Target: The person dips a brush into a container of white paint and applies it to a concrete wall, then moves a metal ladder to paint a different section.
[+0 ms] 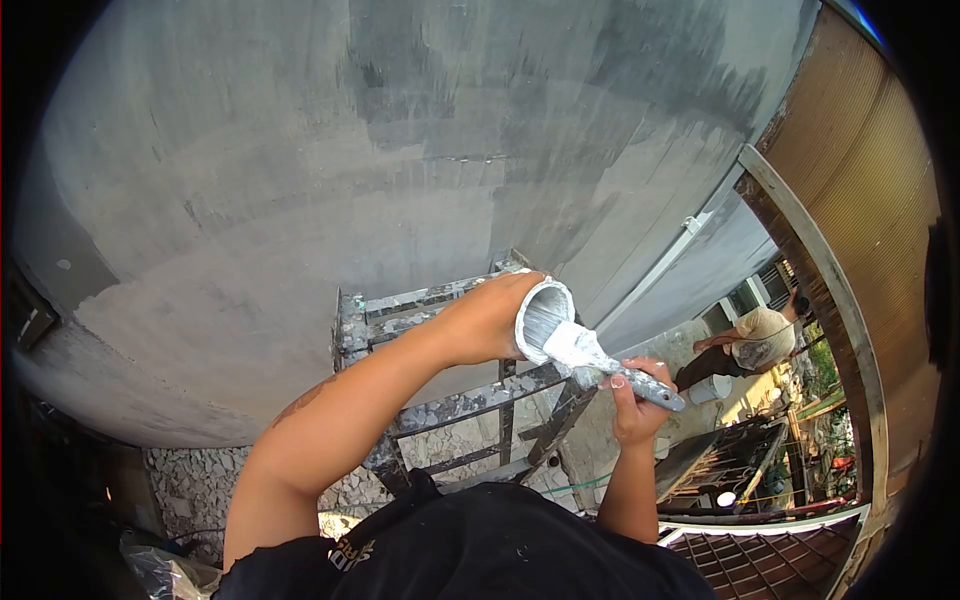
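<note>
My left hand (497, 315) is wrapped round a paint cup (530, 325), tilted so that its opening faces right and its pale, paint-streaked inside shows. In my right hand (640, 400) is a paintbrush (655, 388), gripped by its paint-spattered handle. The brush head, thick with white paint, is at the rim of the cup. Both hands are in front of my chest, above a paint-splattered metal scaffold (480, 405). My left fingertips are hidden behind the cup.
A large grey wall (400, 180) with patchy darker areas rises ahead. Broken rubble (195, 490) lies below at the left. To the right, another person (765, 338) is near a white bucket (711, 388). A curved metal frame (830, 270) borders brown corrugated sheeting (860, 130).
</note>
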{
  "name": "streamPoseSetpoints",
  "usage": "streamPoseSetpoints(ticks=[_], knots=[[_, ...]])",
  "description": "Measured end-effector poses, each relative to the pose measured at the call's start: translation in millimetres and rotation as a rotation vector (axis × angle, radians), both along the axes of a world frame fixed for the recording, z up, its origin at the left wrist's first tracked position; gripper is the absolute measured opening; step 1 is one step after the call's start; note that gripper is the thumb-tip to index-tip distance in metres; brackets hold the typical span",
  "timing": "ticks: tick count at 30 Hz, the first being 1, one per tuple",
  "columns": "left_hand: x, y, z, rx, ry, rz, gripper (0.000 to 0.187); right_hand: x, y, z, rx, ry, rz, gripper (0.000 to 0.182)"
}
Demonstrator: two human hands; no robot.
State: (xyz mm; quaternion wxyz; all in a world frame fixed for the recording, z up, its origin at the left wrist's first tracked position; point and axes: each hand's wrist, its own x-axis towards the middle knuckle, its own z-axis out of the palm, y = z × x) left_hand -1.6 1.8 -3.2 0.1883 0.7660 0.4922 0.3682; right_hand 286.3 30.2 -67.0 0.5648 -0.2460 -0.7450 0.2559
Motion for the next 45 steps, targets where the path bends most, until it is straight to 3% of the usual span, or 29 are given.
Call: streamPoseSetpoints(ticks=[12, 14, 23, 45], knots=[[1.9, 0.1, 1.6, 0.021, 0.001, -0.006, 0.076, 0.8, -3.5, -11.0, -0.065, 0.053, 0.051, 0.026], [2.6, -0.9, 2.6, -0.001, -0.008, 0.006, 0.075, -10.4, -13.8, 2.2, -0.186, 0.28, 0.127, 0.034], [3.5, -2.5, 6.6, -0.006, -0.016, -0.029, 0.072, -21.4, -21.9, 30.3, -0.225, 0.379, 0.203, 0.035], [4.8, -3.5, 9.1, -0.045, -0.025, -0.004, 0.075, -34.3, -6.3, 27.5, -0.313, 0.084, 0.109, 0.026]])
